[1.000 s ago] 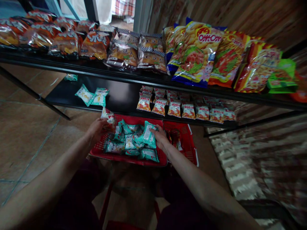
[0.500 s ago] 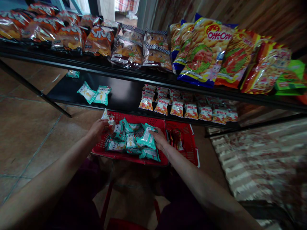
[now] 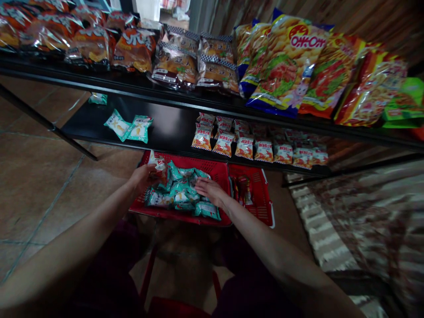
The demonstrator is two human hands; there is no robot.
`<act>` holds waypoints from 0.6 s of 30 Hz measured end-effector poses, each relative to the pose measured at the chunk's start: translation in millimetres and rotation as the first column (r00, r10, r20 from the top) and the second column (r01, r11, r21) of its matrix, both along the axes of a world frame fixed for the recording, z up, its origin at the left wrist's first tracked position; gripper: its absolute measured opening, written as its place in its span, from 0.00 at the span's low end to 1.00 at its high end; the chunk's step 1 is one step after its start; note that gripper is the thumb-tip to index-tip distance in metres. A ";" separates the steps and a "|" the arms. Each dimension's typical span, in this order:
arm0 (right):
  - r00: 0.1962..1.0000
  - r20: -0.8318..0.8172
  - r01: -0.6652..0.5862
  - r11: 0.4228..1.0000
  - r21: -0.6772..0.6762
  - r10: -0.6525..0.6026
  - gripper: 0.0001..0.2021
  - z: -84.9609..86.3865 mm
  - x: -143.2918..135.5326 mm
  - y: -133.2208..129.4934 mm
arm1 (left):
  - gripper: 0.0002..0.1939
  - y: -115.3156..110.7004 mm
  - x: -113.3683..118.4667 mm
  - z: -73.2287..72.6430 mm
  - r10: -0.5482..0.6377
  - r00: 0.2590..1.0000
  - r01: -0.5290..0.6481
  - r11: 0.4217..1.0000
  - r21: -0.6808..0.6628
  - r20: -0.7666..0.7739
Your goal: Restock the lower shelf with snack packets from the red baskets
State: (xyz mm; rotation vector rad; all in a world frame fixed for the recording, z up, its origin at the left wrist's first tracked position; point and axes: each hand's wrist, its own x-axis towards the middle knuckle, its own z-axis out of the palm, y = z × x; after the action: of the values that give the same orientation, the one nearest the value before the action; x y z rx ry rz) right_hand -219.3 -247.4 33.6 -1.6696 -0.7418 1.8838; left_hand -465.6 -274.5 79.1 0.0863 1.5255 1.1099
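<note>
In the red basket (image 3: pixel 215 167) lies a heap of small teal-and-white snack packets (image 3: pixel 181 186). At the basket's left end, my left hand (image 3: pixel 142 176) is closed around an orange-and-white snack packet (image 3: pixel 160 166), held upright beside the teal ones. My right hand (image 3: pixel 212 191) rests over the right side of the heap, palm down with its fingers stretched out. Those fingertips touch the teal packets, and nothing is gripped in them.
A second red basket (image 3: pixel 266 194) with a few dark red packets adjoins on the right. On the lower black shelf (image 3: pixel 168 128) are loose teal packets (image 3: pixel 139 128) and rows of orange-and-white packets (image 3: pixel 245 145). Larger snack bags (image 3: pixel 285 66) line the upper shelf.
My right hand has let go of a teal packet, now among the heap, and moved slightly left with its fingers straightened. My left hand has shifted a little right with the orange-and-white packet.
</note>
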 end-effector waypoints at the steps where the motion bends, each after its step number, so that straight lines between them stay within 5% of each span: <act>1: 1.000 -0.022 -0.004 1.000 -0.020 0.003 0.08 4.0 -0.4 2.0 | 0.08 0.0 3.4 0.0 -0.008 0.998 0.007 1.000 0.009 0.058; 6: 0.976 -0.204 -0.095 0.993 -0.073 0.078 0.16 25.9 -4.8 6.3 | 0.12 -0.5 33.2 5.1 -0.089 0.964 0.064 0.992 0.108 0.250; 10: 0.935 -0.324 -0.166 0.985 -0.040 0.144 0.12 36.6 -9.2 2.2 | 0.16 0.5 56.4 9.3 -0.187 0.935 0.142 0.976 0.162 0.303; 18: 0.982 -0.145 -0.121 0.992 0.017 0.123 0.11 18.9 -6.2 -0.7 | 0.11 2.3 63.3 3.0 -0.254 0.943 0.213 0.957 0.196 0.215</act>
State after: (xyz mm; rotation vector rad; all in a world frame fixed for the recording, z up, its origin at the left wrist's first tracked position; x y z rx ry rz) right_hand -225.5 -248.1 52.5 -1.4922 -0.8060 2.0598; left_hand -402.3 -272.3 82.1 0.2377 1.1710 1.0175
